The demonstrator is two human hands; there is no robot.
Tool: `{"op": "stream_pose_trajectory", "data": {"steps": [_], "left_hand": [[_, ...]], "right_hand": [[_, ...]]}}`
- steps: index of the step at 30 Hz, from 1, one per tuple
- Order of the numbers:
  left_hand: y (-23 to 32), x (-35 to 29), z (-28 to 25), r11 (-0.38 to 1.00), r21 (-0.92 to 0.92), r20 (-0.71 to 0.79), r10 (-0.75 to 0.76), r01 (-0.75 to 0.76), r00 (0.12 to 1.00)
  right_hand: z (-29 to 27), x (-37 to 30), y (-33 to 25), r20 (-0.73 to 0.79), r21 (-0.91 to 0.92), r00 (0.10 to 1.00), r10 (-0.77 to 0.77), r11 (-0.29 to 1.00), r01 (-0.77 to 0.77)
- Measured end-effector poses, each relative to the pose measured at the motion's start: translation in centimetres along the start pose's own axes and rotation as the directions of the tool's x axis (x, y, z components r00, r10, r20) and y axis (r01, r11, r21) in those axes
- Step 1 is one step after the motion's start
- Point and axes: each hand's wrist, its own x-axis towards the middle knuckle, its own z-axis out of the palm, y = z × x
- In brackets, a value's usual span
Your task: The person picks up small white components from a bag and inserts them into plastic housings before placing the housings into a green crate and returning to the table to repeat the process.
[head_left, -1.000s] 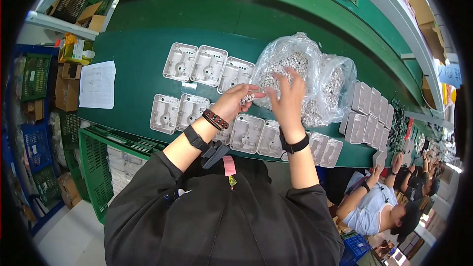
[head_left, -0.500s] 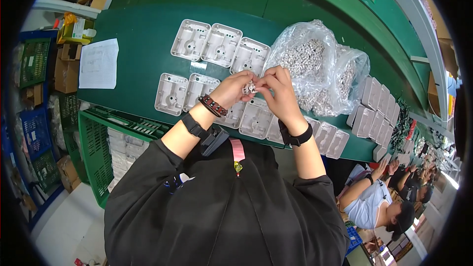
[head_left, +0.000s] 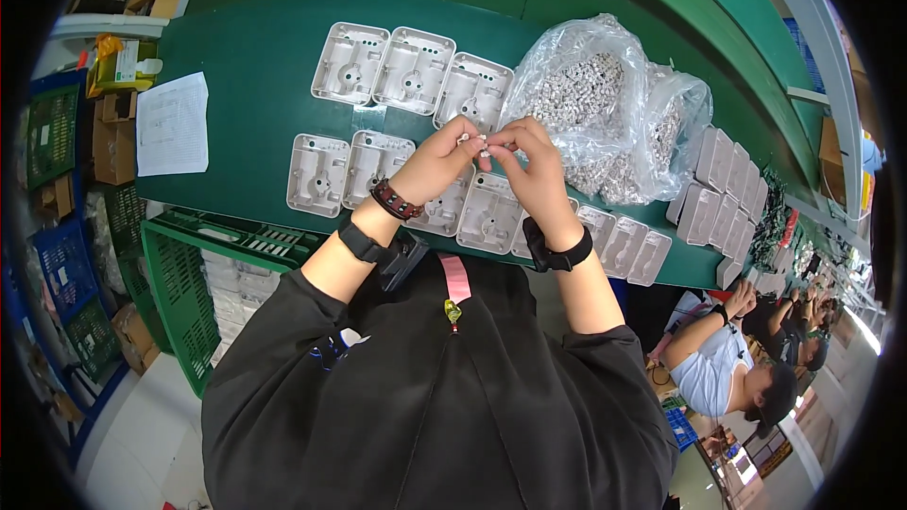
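Note:
My left hand and my right hand meet above the rows of housings, both closed, with fingertips pinching small whitish parts between them. The parts look like little connector pieces, too small to make out exactly. Beneath and around my hands lie light grey plastic housings shaped like open shells; one housing is just below my right hand, another just beyond my fingers. Clear plastic bags full of many such small whitish parts lie close to the right of my right hand.
A paper sheet lies at the table's left. Stacked grey housings stand at the right, near dark cables. A green crate with wrapped goods is at the lower left. Co-workers sit along the right.
The view has shifted slightly. My hands stay together, and the fingertips have turned and closed tighter around the small parts. A co-worker's hands at the right have come together.

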Motion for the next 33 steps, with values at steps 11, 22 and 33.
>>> {"op": "stream_pose_trajectory", "data": {"steps": [11,22,33], "left_hand": [[-0.9,1.6,-2.2,0.870,0.447,-0.203,0.323,-0.206,0.924],[0.1,-0.7,-6.1,0.931,0.365,-0.312,0.140,-0.018,0.940],[0.7,-1.6,-7.3,0.911,0.409,-0.276,0.183,-0.057,0.944]], "right_hand": [[-1.2,6.9,3.5,0.142,-0.349,0.988,0.065,0.937,-0.011],[2.1,11.1,10.9,0.489,-0.718,0.844,-0.221,0.448,0.533],[1.7,9.2,5.5,0.281,-0.599,0.940,-0.193,0.730,0.329]]}}
